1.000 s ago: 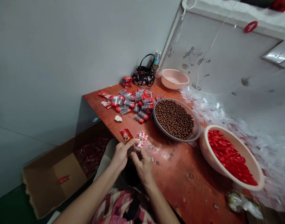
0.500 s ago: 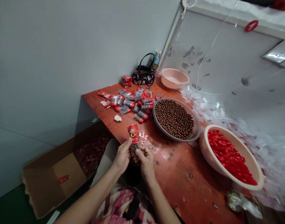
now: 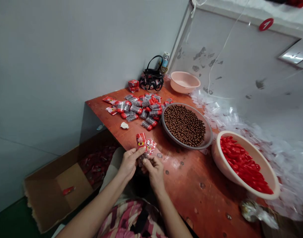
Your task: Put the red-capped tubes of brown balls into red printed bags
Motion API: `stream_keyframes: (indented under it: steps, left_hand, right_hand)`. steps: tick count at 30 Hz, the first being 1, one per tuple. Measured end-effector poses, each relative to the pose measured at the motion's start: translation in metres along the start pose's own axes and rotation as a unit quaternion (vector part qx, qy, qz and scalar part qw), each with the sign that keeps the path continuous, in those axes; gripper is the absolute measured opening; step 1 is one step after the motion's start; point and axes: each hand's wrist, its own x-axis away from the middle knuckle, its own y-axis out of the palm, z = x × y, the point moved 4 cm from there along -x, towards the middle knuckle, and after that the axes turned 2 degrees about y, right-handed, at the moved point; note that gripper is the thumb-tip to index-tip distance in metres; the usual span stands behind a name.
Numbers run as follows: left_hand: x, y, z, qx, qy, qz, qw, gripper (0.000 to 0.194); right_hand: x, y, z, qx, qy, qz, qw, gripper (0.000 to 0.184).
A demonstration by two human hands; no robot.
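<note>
While pinching the red packet (image 3: 141,140) near its middle in the left hand (image 3: 129,162), also gripping its lower end in the right hand (image 3: 154,170). Held by the near edge of the table (image 3: 186,185), close to a red-and-white wrapper (image 3: 151,145).

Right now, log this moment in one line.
left hand: pinches packet | right hand: pinches same packet | grey bowl: brown balls | front pink bowl: red pieces | bag: at back

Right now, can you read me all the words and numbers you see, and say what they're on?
"1": on the round red sign.
Too small or blurred to read: the print on the red packet in the hands, the wrapper beside it, the packet pile, the bottle and the wall panel.
</note>
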Motion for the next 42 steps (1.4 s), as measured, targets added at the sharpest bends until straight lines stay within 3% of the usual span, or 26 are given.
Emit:
stream_keyframes:
  steps: [3, 6, 10, 13, 16, 18, 26, 32, 38, 42]
  left_hand:
    - [0.003, 0.002, 0.003, -0.009, -0.032, -0.041, 0.999, 0.024]
    - [0.004, 0.002, 0.006, -0.017, -0.050, -0.071, 0.996, 0.023]
    - [0.003, -0.002, 0.003, -0.050, -0.017, -0.027, 0.998, 0.018]
    - [0.005, -0.002, -0.002, -0.066, 0.011, 0.005, 0.998, 0.021]
    - [0.008, 0.003, -0.005, -0.025, 0.004, -0.019, 0.999, 0.024]
    - [0.008, 0.005, -0.003, 0.016, -0.005, -0.041, 0.999, 0.026]
    - [0.001, 0.000, -0.005, 0.038, -0.003, 0.002, 0.999, 0.021]
    - [0.010, 0.005, -0.009, 0.010, -0.014, -0.022, 1.000, 0.021]
    - [0.009, 0.004, -0.005, 0.033, -0.013, -0.016, 0.999, 0.022]
    - [0.012, 0.005, -0.014, 0.038, -0.026, -0.027, 0.999, 0.020]
  right_hand:
    - [-0.002, 0.000, 0.006, -0.082, 0.049, -0.018, 0.995, 0.016]
    - [0.002, -0.002, 0.002, -0.031, 0.020, 0.001, 0.999, 0.016]
    - [0.008, -0.005, -0.007, 0.065, -0.046, 0.050, 0.996, 0.017]
    - [0.004, -0.004, -0.002, 0.014, -0.009, 0.036, 0.999, 0.018]
    - [-0.001, -0.003, 0.005, -0.054, 0.032, 0.009, 0.998, 0.019]
    - [-0.001, -0.003, 0.005, -0.047, 0.029, 0.009, 0.998, 0.018]
    - [0.009, -0.002, -0.014, 0.104, -0.078, 0.056, 0.990, 0.019]
    - [-0.001, -0.006, 0.003, -0.043, 0.032, 0.018, 0.998, 0.019]
    - [0.002, -0.005, 0.001, -0.003, -0.002, 0.013, 1.000, 0.016]
    - [-0.002, -0.005, 0.003, -0.090, 0.001, 0.031, 0.995, 0.019]
